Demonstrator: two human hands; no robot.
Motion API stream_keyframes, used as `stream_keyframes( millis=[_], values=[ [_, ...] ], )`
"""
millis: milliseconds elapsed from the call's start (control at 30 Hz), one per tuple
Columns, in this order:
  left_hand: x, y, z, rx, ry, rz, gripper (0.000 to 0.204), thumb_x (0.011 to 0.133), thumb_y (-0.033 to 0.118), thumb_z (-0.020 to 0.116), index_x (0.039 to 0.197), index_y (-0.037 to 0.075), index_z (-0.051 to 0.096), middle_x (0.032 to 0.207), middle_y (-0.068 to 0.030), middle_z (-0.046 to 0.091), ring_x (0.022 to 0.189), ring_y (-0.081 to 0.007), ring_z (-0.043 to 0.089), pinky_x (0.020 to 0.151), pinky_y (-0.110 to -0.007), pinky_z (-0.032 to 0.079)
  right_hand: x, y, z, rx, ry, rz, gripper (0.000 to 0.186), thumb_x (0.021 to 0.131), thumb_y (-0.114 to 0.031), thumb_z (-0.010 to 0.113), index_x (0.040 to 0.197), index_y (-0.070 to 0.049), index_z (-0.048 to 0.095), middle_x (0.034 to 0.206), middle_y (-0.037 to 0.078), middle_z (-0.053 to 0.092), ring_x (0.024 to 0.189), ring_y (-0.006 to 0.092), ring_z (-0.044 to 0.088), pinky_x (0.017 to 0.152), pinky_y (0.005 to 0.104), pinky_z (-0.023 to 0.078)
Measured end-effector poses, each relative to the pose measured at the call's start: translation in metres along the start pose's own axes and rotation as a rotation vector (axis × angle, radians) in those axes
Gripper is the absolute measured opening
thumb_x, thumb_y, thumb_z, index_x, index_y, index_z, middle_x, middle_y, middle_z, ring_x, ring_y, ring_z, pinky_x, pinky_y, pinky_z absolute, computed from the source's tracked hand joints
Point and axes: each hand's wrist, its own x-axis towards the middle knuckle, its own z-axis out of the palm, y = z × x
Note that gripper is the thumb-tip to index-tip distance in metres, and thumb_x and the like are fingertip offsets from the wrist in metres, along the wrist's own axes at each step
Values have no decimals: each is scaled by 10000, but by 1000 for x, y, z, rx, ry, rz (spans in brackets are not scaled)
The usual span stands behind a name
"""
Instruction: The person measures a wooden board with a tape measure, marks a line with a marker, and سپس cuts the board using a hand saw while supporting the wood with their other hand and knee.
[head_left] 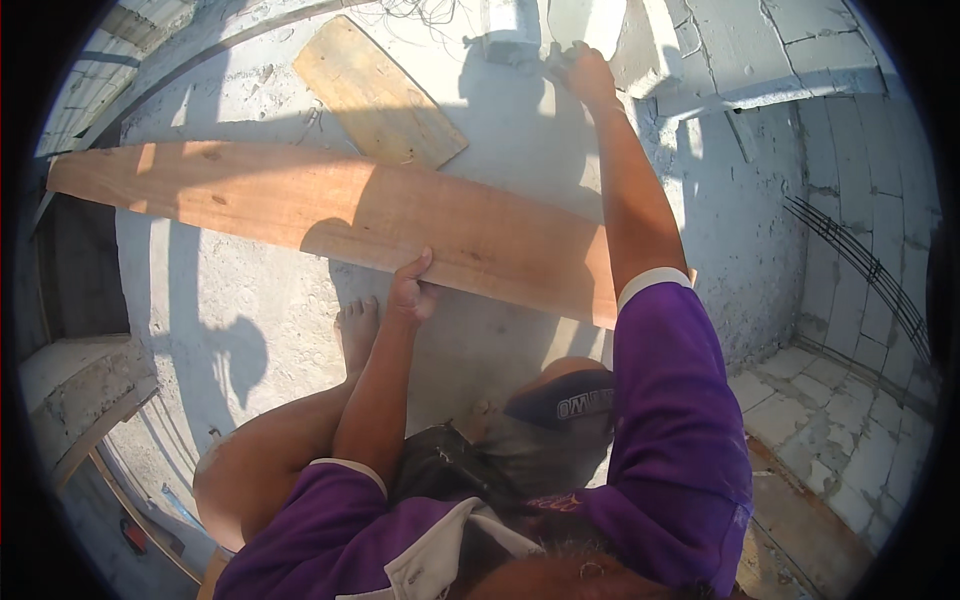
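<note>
A long reddish-brown plywood strip (440, 225) lies across in front of me, from the far left to under my right arm. My left hand (412, 290) grips its near edge, the thumb on top and the fingers hidden beneath. My right hand (588, 78) is stretched out far ahead beside pale blocks, its fingers closed around something greyish that I cannot make out. Beyond the strip, a shorter yellowish board (375, 90) lies slanted on the floor, its near end close to the strip's far edge.
Pale blocks (655, 50) stand beyond my right hand. On the right, a block wall (850, 200) rises with a bundle of thin steel bars (865, 270) along it. Tangled wire (420, 12) lies at the far edge. A dark opening (80, 265) is at the left.
</note>
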Motion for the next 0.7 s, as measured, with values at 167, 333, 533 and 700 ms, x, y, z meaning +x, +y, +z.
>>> stream_keyframes(
  millis=[167, 333, 533, 700],
  values=[
    [-12, 1, -3, -28, 16, -10, 392, 948, 165, 732, 1286, 37, 582, 1249, -80, 666, 1212, -275, 625, 1108, -449, 489, 33, -67, 59, 30, 21, 99, 945, 771, -570, 770, 1514, -78, 457, 1370, 206, 578, 1294, 387, 569, 1046, 515, 490],
    [-23, 0, -10, -38, 3, -36, 399, 960, 152, 721, 1310, 30, 570, 1264, -82, 659, 1219, -249, 623, 1099, -424, 499, 79, -71, 105, -72, -79, 98, 637, 924, -576, 663, 1073, 38, 743, 1133, 195, 745, 1112, 339, 706, 959, 419, 563],
    [-27, 3, -14, -17, 29, -64, 458, 957, 148, 731, 1357, 35, 538, 1302, -84, 638, 1221, -247, 621, 1097, -415, 496, 105, -71, 131, -163, -115, 208, 725, 920, -628, 658, 1161, 54, 713, 1246, 221, 699, 1195, 334, 671, 1017, 428, 541],
    [-21, -1, -15, -48, 36, -64, 464, 949, 140, 740, 1354, 35, 542, 1302, -78, 639, 1221, -246, 621, 1101, -421, 491, 81, -76, 109, -298, -169, 132, 739, 950, -631, 608, 1208, 56, 696, 1296, 240, 671, 1225, 354, 645, 1057, 432, 510]
  ],
)
